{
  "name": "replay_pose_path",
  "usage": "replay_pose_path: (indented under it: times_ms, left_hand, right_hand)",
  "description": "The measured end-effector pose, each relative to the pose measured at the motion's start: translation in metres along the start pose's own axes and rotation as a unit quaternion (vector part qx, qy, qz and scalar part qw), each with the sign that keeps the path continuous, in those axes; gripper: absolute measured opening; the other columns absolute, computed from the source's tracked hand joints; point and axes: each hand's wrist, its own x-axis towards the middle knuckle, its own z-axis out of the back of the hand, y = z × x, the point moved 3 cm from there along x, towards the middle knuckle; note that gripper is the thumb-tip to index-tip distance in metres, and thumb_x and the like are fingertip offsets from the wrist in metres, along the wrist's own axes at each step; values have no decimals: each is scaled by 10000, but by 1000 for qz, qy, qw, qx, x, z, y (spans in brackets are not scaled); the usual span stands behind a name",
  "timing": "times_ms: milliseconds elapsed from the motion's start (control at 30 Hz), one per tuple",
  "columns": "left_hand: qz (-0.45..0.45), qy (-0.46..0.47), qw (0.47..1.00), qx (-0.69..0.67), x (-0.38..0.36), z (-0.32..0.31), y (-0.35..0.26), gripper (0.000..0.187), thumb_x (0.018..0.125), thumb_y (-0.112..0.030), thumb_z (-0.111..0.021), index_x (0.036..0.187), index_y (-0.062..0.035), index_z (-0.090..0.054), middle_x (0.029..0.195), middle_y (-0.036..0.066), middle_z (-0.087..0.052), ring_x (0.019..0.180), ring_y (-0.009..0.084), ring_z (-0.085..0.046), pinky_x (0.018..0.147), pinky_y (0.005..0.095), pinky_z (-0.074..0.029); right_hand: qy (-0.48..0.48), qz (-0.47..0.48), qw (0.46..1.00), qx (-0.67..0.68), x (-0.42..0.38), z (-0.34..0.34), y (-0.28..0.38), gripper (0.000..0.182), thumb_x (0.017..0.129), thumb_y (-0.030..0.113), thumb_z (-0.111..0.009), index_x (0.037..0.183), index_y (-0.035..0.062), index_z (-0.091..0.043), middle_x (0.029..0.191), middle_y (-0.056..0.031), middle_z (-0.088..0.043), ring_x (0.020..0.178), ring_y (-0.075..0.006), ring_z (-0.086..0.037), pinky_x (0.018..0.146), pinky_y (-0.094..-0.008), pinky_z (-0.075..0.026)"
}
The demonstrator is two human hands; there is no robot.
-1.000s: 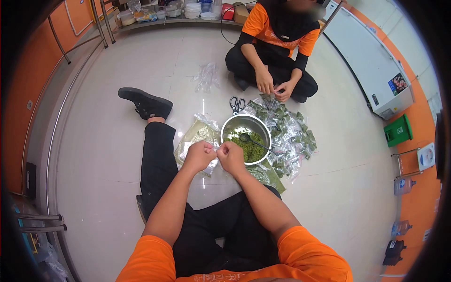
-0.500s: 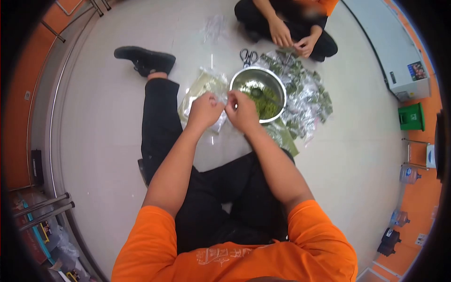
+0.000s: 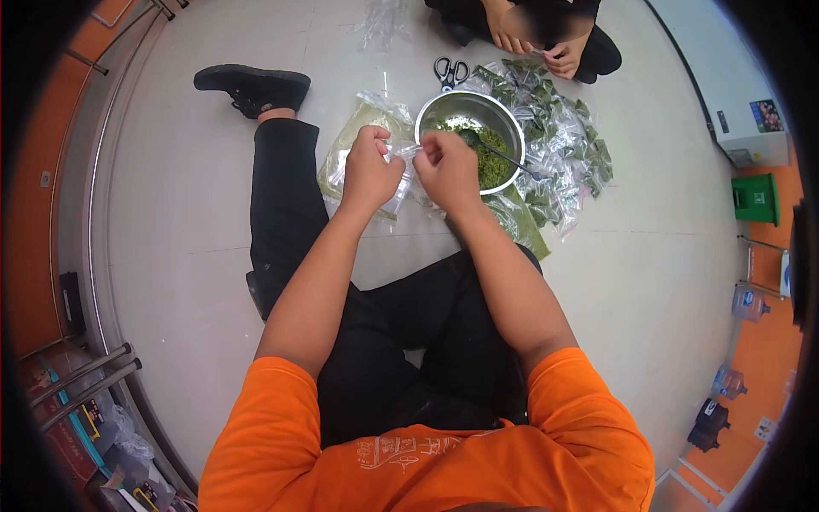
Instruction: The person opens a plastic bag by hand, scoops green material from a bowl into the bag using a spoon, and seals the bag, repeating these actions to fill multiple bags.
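Between my hands is a small clear plastic bag, pinched at both sides. My left hand closes on its left edge, above a larger clear bag lying on the floor. My right hand grips its right edge, in front of a steel bowl. The bowl holds shredded green material and a dark-handled spoon. Right of the bowl lies a pile of small clear packets with green contents. A green-filled bag lies below the bowl.
Black-handled scissors lie above the bowl, and empty-looking clear bags lie farther up. Another person's hands are near the top, beyond the pile. A green bin and a white chest stand at the right.
The view has shifted, so the bowl and packets appear higher. My hands still hold the small bag, with their fingers slightly repositioned. The other person leans farther forward over their hands.
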Motion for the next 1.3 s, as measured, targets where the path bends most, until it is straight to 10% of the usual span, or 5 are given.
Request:
replay_pose_path:
  times_ms: [67, 167, 267, 767, 1300]
  left_hand:
    - [-3, 16, 1000, 23, 0, 0, -4, 485, 742, -94, -714, 1197, -48, -553, 1061, 148, -598, 1030, 312, -595, 924, 422, -475]
    - [-257, 3, 961, 105, -2, 10, -23, 640, 702, -163, -772, 1293, -110, -533, 1268, 121, -554, 1249, 305, -491, 1073, 463, -355]
    - [-265, 156, 946, 99, -9, 18, -31, 787, 661, -279, -824, 1365, -153, -494, 1400, 125, -498, 1372, 295, -411, 1153, 479, -238]
    - [-167, 265, 942, 121, -4, -7, -7, 475, 698, -251, -788, 1098, -84, -593, 942, 134, -709, 874, 329, -695, 781, 394, -533]
    - [-173, 256, 938, 157, -20, -21, -25, 495, 712, -269, -791, 1103, -70, -560, 920, 162, -696, 881, 365, -691, 776, 444, -539]
  right_hand:
    - [-1, -79, 996, 29, 2, 3, -2, 213, 751, 53, -705, 953, -2, -668, 782, -104, -661, 677, -196, -651, 657, -311, -538]
    - [22, -172, 979, 103, 4, 4, -15, 252, 739, 76, -734, 967, -11, -675, 772, -65, -682, 679, -131, -645, 668, -274, -542]
    - [95, -285, 928, 222, 2, 2, -29, 246, 775, 16, -743, 986, -7, -619, 802, -27, -643, 695, -108, -619, 613, -235, -519]
    - [244, -258, 917, 180, -4, 7, -50, 269, 688, 100, -823, 849, 29, -620, 773, -41, -640, 690, -124, -606, 624, -264, -488]
    - [293, -310, 889, 170, -9, 18, -48, 245, 747, 127, -818, 841, 13, -624, 768, -57, -654, 673, -140, -639, 609, -283, -515]
